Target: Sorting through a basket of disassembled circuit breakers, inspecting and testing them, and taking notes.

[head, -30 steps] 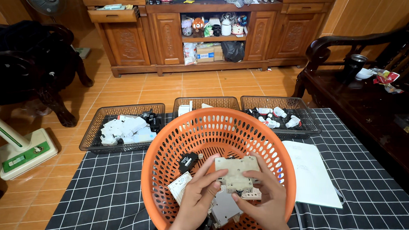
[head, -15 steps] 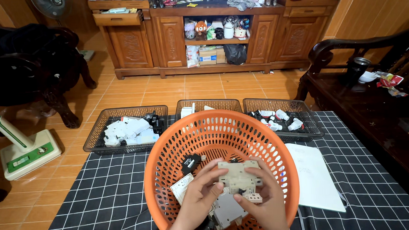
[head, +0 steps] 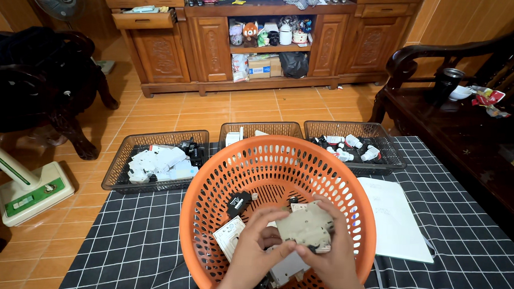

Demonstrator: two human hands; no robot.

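Note:
Both my hands are inside a round orange plastic basket standing on a black checked cloth. My left hand and my right hand together hold a beige flat electrical part above the basket floor. Under my hands lie a grey part, a white plate and a small black part.
Three dark mesh trays sit beyond the basket: the left tray with white parts, the middle tray, the right tray with small white and black pieces. A white paper sheet lies to the right. A dark wooden bench stands at right.
My hands have turned the beige part between them; it now shows a flatter face. The view has shifted slightly.

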